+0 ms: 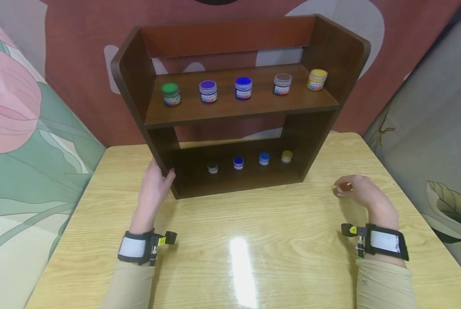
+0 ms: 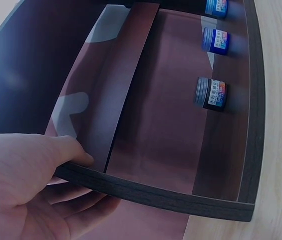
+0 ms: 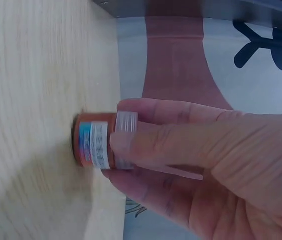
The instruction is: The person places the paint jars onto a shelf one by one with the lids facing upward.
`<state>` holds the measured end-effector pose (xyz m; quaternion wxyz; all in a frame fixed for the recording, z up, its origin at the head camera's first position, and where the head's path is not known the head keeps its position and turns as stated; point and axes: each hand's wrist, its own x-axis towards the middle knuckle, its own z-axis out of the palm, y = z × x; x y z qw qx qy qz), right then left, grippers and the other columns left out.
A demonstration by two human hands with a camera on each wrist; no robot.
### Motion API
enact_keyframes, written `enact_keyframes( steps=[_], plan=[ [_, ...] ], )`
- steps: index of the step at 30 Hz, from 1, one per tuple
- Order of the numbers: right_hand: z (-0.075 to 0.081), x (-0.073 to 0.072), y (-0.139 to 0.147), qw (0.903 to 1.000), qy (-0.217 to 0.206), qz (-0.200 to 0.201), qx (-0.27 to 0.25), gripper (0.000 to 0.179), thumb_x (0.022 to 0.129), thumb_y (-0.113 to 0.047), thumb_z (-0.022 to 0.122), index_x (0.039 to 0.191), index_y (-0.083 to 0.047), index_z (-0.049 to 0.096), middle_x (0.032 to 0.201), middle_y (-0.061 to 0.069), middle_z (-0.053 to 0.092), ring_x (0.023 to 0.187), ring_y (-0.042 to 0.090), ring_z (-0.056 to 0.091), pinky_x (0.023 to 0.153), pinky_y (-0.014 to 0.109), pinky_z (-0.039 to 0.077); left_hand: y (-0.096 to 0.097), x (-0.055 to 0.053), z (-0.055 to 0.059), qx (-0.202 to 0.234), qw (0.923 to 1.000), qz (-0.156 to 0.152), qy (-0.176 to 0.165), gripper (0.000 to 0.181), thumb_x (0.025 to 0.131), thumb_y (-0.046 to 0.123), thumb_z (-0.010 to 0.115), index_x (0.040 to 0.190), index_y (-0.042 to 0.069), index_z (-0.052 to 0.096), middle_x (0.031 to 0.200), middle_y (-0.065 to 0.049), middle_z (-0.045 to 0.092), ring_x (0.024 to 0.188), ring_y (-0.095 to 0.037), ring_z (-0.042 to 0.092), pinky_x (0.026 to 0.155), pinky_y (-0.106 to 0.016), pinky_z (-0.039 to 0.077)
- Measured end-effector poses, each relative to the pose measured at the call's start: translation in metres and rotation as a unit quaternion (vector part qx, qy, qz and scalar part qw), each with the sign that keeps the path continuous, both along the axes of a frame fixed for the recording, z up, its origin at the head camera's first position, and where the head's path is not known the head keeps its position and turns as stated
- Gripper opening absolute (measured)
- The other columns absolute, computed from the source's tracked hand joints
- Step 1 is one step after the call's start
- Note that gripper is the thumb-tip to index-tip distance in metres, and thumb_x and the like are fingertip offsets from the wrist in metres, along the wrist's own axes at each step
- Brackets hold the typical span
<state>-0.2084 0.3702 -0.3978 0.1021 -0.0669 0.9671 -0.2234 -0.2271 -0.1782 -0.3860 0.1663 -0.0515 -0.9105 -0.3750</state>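
My left hand [image 1: 153, 184] grips the edge of the left side panel of a dark brown two-tier shelf [image 1: 238, 113]. In the left wrist view the thumb lies inside the panel [image 2: 155, 192] and the fingers are outside it. To the right of the shelf, my right hand [image 1: 363, 195] pinches a small orange-brown paint jar [image 3: 93, 142] with a clear lid between thumb and fingers. The jar is upright at the table surface; whether its base touches the wood I cannot tell. Its label faces the right wrist camera.
On the upper tier stand several paint jars, among them a green one [image 1: 171, 94] and a yellow one [image 1: 316, 80]. The lower tier holds several more, including a dark one [image 1: 213, 167]. Everything stands on a light wooden table [image 1: 292, 223], with patterned fabric [image 1: 76, 86] behind.
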Motion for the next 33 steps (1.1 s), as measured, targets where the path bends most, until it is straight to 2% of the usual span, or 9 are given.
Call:
enact_keyframes(
  steps=[9, 15, 24, 33],
  plan=[
    [0.012, -0.004, -0.024, 0.9966, 0.061, 0.050, -0.024, 0.031, 0.096, -0.009, 0.069, 0.120, 0.011, 0.066, 0.103, 0.024, 0.071, 0.096, 0.045, 0.068, 0.084, 0.060, 0.052, -0.001, 0.001, 0.000, -0.008, 0.9999, -0.003, 0.012, 0.042, 0.097, 0.002, 0.063, 0.133, -0.008, 0.044, 0.122, -0.032, 0.058, 0.109, -0.047, 0.061, 0.092, -0.059, 0.052],
    [0.016, -0.004, -0.040, 0.9921, 0.090, 0.076, -0.045, 0.032, 0.094, -0.006, 0.071, 0.122, 0.009, 0.064, 0.102, 0.019, 0.073, 0.097, 0.042, 0.069, 0.084, 0.058, 0.053, -0.001, 0.001, -0.001, -0.003, 0.9999, -0.002, 0.010, 0.041, 0.096, 0.001, 0.063, 0.132, -0.008, 0.044, 0.120, -0.032, 0.058, 0.108, -0.047, 0.061, 0.091, -0.059, 0.052],
    [0.020, -0.005, -0.060, 0.9828, 0.138, 0.094, -0.078, 0.018, 0.091, -0.001, 0.073, 0.107, 0.003, 0.067, 0.096, 0.012, 0.072, 0.090, 0.035, 0.070, 0.079, 0.053, 0.058, 0.000, 0.001, 0.000, -0.006, 0.9999, -0.002, 0.008, 0.043, 0.096, 0.001, 0.063, 0.134, -0.008, 0.044, 0.123, -0.032, 0.057, 0.112, -0.048, 0.060, 0.094, -0.060, 0.051],
    [0.022, -0.006, -0.078, 0.9810, 0.159, 0.090, -0.066, 0.022, 0.089, 0.000, 0.075, 0.110, 0.006, 0.070, 0.098, 0.015, 0.073, 0.089, 0.033, 0.071, 0.078, 0.052, 0.059, 0.000, 0.001, 0.000, -0.003, 0.9999, -0.009, 0.005, 0.037, 0.097, 0.000, 0.061, 0.129, -0.009, 0.046, 0.116, -0.031, 0.059, 0.104, -0.045, 0.061, 0.087, -0.057, 0.053]
  ],
)
